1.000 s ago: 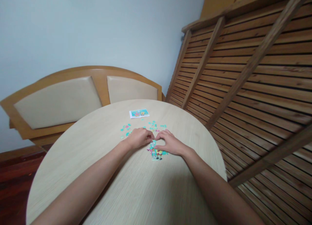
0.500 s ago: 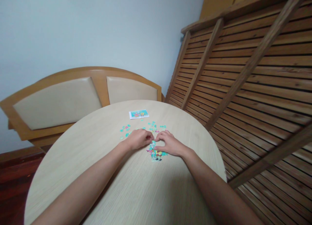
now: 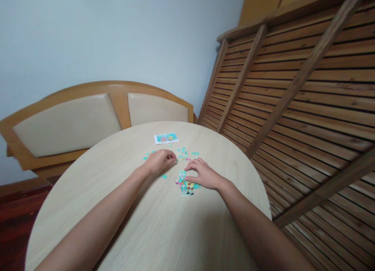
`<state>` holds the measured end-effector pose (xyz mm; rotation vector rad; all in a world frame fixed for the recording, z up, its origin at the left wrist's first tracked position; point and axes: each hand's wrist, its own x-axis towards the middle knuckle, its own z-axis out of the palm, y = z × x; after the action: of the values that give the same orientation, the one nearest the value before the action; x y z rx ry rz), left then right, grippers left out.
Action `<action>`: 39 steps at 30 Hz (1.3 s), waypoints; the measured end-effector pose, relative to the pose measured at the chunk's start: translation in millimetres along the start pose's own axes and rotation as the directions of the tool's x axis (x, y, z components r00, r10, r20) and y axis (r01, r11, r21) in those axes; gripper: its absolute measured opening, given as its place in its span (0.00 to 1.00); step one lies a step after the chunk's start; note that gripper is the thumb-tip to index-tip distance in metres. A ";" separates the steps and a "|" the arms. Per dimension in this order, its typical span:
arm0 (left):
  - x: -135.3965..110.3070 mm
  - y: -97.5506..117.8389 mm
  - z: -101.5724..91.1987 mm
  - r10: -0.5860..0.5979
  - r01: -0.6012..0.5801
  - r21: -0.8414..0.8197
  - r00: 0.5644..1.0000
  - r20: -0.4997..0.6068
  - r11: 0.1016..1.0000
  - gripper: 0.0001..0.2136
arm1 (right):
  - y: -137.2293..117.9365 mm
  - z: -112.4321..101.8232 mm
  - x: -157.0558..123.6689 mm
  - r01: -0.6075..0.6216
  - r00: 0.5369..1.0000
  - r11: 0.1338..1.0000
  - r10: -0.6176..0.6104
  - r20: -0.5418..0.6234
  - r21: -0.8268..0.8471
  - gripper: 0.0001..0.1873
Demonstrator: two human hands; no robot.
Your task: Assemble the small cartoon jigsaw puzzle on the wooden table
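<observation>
A partly joined jigsaw puzzle (image 3: 183,188) lies on the table, with a yellow cartoon figure and a pale teal one on it. Over its upper right edge rests my right hand (image 3: 202,173), thumb and fingers apart and the thumb tip at the puzzle. My left hand (image 3: 159,160) is up and to the left of the puzzle, its fingers curled together near the loose pieces. Whatever they may pinch is hidden. Loose teal puzzle pieces (image 3: 183,153) lie scattered beyond both hands, and one loose piece (image 3: 164,176) sits just below the left hand.
A picture card (image 3: 166,138) with the same cartoon figures lies farther back on the round wooden table (image 3: 117,208). Behind the table stands a padded headboard (image 3: 70,124) against the wall. A slatted wooden panel (image 3: 293,106) slants along the right side.
My left hand has moved away from the puzzle's top edge, left and slightly up, uncovering more of the puzzle and a loose piece. The right hand has stayed almost in place.
</observation>
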<state>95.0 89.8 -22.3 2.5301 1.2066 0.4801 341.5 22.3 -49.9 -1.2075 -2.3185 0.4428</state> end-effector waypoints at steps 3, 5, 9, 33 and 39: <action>-4.4 -28.0 -15.8 -0.225 0.256 0.167 0.957 -0.183 0.952 0.13 | 4.4 -0.3 1.5 -0.010 0.998 1.000 0.010 -0.068 0.008 0.15; -9.7 -46.3 -24.1 -0.356 0.406 0.234 0.906 -0.229 0.883 0.15 | 10.2 -0.6 2.6 -0.061 0.991 0.998 0.059 -0.119 -0.019 0.13; -17.5 -70.0 -28.2 -0.510 0.550 0.279 0.835 -0.205 0.787 0.19 | 23.2 -2.5 4.5 -0.208 0.960 0.972 0.183 -0.214 -0.104 0.16; -0.7 -60.7 -3.5 -0.176 0.177 -0.033 0.984 0.006 0.984 0.12 | 34.5 -16.7 25.8 -0.375 0.917 0.895 0.319 -0.239 -0.243 0.12; 1.5 -58.5 -1.5 -0.136 0.137 -0.085 0.991 0.021 0.987 0.14 | 46.5 -9.8 15.8 -0.319 0.929 0.934 0.274 -0.247 -0.162 0.11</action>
<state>54.9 126.5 -44.2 2.3561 1.3138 0.4685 370.4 61.9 -60.3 -1.6308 -2.0326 0.1656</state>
